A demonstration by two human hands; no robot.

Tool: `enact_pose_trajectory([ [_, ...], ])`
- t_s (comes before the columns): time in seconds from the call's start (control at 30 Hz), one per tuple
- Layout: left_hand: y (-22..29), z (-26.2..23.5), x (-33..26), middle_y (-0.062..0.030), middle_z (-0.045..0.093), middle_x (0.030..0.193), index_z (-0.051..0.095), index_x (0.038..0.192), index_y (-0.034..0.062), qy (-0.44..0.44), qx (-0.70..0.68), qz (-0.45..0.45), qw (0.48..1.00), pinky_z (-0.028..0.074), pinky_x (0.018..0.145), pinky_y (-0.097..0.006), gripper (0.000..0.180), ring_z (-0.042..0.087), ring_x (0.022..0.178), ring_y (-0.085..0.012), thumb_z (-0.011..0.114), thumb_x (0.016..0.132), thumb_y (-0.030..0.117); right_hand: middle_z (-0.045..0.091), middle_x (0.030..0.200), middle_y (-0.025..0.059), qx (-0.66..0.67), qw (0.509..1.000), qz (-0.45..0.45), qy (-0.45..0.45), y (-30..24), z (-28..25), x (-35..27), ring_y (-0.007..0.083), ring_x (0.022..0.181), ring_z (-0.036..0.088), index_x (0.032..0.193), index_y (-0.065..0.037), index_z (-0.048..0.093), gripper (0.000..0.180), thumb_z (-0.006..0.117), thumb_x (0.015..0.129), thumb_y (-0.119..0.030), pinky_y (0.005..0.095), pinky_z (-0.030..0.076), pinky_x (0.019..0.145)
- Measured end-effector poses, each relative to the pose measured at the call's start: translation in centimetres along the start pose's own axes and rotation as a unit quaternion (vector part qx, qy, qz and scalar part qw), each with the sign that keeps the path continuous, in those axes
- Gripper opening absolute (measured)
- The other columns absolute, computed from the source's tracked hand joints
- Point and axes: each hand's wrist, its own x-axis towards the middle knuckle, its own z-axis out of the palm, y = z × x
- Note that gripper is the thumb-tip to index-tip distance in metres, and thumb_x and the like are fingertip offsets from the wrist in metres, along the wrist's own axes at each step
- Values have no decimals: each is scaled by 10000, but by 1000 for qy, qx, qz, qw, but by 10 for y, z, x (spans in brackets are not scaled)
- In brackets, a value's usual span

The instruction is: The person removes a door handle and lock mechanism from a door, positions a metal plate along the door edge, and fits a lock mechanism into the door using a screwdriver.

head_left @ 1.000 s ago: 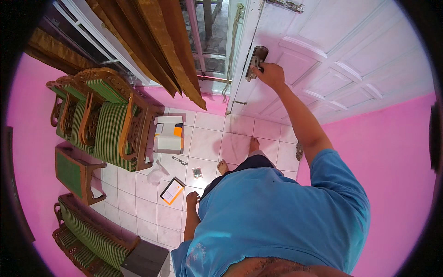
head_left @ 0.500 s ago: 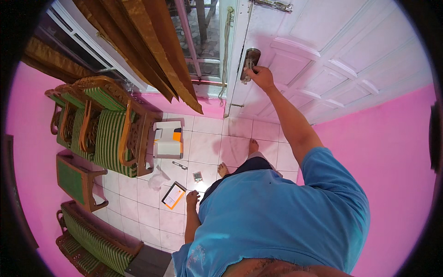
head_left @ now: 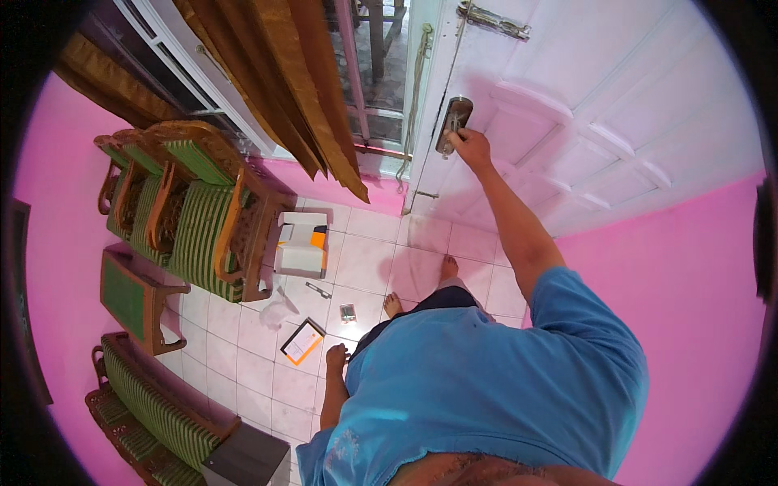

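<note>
My right hand (head_left: 470, 149) reaches forward to the white panelled door (head_left: 551, 89) and is closed round the door handle, its thumb and fingers at the lower part of the dark metal handle plate (head_left: 459, 110). The fingers partly cover the handle. Low at my left side hangs my left hand (head_left: 336, 356), loosely curled, with nothing seen in it. Near it on the floor lie a black, white and orange flat box (head_left: 303, 342) and a small clear packet (head_left: 348, 313). The door looks shut against its frame.
A metal bolt (head_left: 494, 21) sits higher on the door. Left of it are a window with brown curtains (head_left: 267, 81). An open white carton (head_left: 300, 261), a plastic bag (head_left: 277, 311) and a small dark strip (head_left: 318, 290) lie by green-striped wooden chairs (head_left: 207, 227). A low table (head_left: 126, 300) stands farther left.
The whole view has shifted slightly, so the door handle appears lower and farther right. My right hand stays on the handle. The fingers of my left hand look a little more drawn in.
</note>
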Motion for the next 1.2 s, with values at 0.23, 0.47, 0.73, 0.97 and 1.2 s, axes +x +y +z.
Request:
enact_pose_trajectory([
  [0.23, 3, 5, 3, -184, 705, 972, 651, 1047, -84, -4, -5, 2, 1000, 581, 544, -343, 426, 714, 752, -227, 478, 931, 288, 643, 678, 145, -94, 993, -71, 15, -22, -20, -8, 333, 677, 640, 759, -53, 683, 521, 608, 892, -551, 437, 482, 628],
  [0.47, 41, 8, 27, -112, 715, 979, 654, 1084, -20, 47, -181, -104, 977, 548, 563, -319, 387, 725, 819, -202, 530, 992, 335, 621, 942, 185, -140, 905, -317, 248, -49, -31, -54, 358, 881, 596, 1028, 14, 611, 272, 657, 921, -232, 417, 471, 816],
  [0.73, 52, -6, 32, -114, 718, 953, 656, 1087, -36, 55, -165, -79, 982, 558, 573, -321, 404, 735, 804, -202, 555, 965, 336, 669, 997, 137, 77, 970, 69, 219, 57, 95, -32, 235, 917, 634, 1092, 19, 633, 307, 635, 973, -264, 332, 498, 790],
  [0.97, 32, -2, 7, -140, 726, 994, 658, 1084, -46, 76, -180, -141, 971, 570, 595, -335, 399, 733, 812, -216, 500, 958, 299, 693, 988, 67, 460, 835, 280, 114, 53, 110, -13, 191, 886, 668, 1074, -46, 637, 213, 547, 1004, -227, 323, 507, 785],
  [1.2, 20, -10, -7, -165, 718, 999, 659, 1066, -69, -52, 177, 47, 982, 587, 568, -348, 407, 730, 800, -230, 473, 950, 274, 702, 930, 69, 500, 787, 351, 91, 47, 109, -1, 206, 876, 686, 1045, -53, 615, 218, 463, 997, -203, 341, 519, 732],
])
